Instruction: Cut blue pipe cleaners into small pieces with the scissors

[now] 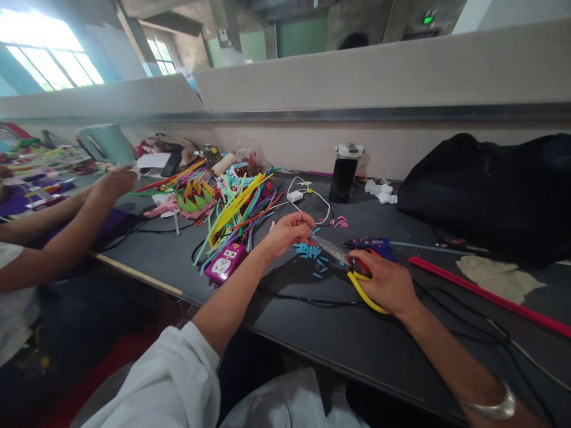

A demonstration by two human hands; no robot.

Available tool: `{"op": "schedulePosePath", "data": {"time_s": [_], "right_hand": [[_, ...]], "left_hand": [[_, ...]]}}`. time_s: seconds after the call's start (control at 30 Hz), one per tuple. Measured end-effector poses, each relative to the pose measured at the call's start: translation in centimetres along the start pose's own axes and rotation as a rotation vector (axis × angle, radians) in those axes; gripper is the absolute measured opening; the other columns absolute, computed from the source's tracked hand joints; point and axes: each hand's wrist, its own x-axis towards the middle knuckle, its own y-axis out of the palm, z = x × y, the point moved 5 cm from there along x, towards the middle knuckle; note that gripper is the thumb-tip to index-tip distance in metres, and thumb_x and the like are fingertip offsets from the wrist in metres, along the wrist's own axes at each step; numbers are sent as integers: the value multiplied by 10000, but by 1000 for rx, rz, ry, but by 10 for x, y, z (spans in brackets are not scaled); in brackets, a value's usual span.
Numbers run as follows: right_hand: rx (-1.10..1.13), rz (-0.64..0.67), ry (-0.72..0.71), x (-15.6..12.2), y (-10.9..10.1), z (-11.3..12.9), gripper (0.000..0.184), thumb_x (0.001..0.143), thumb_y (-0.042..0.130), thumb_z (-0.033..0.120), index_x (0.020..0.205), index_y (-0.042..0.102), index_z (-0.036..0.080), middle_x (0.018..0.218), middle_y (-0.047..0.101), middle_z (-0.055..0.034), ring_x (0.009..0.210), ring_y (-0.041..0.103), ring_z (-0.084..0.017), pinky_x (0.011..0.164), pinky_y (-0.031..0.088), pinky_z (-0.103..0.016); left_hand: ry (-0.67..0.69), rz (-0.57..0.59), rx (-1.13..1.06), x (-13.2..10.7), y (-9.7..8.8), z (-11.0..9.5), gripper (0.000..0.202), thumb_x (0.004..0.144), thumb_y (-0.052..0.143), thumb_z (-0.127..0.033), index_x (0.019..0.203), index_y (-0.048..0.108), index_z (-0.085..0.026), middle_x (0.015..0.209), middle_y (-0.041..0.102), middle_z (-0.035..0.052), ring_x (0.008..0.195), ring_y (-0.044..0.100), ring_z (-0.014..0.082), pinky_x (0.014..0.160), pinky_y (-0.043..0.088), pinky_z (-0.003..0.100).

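My right hand [387, 282] is closed around a pair of scissors [366, 291] with yellow on the handle. Their long pale blades point left, toward my left hand. The fingertips of my left hand [292, 230] are pinched together by the blade tips; whatever they hold is too small to make out. Beneath the blades, a pile of short blue pieces [307, 249] lies on the dark table. A few pink pieces [341, 222] sit farther back. Just behind my right hand lies a blue glue gun [379, 246].
Colourful pipe cleaners [236, 208] and a purple power socket [226, 263] are left of my left arm. A tumbler [345, 172] and a black bag [486, 196] stand behind. Red sticks [491, 294] and black cables [312, 301] cross the table. Another person's hand [116, 180] is at left.
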Motion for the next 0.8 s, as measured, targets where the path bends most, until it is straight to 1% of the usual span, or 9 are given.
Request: {"op": "schedulePosePath", "data": {"time_s": [0.13,0.33,0.53,0.7,0.8], "right_hand": [[-7,2,-7,0,0,-1,297,749,577,284,1038,638,312,781,690,47,675,638,-133,539,382,-216],[-19,-2,-13,-1,1,-1,307,740,571,276,1034,647,318,714,678,52,642,628,-130,530,371,-213],[-16,5,-13,0,0,-1,301,748,572,280,1036,649,318,657,654,56,606,618,-126,527,370,-211],[0,1,-23,-1,1,-1,293,755,570,281,1036,649,308,680,668,47,619,623,-127,538,381,-211],[-12,-19,-14,-1,2,-2,290,754,578,299,1035,648,312,722,686,45,642,632,-132,536,377,-218]], "left_hand": [[-4,3,7,0,0,2,175,664,634,-133,830,579,-131,587,513,-54,489,462,47,699,555,345],[-33,7,17,1,-1,4,193,660,639,-141,841,575,-134,595,536,-45,504,527,62,679,543,311],[-39,10,19,0,-2,4,193,659,621,-131,848,582,-130,578,527,-49,505,548,71,668,537,301],[-51,8,13,0,-2,4,191,660,612,-123,849,587,-128,576,528,-47,503,557,75,640,526,278],[-56,6,7,0,-2,5,189,658,616,-126,845,589,-130,575,527,-47,508,562,78,645,531,285]]}}
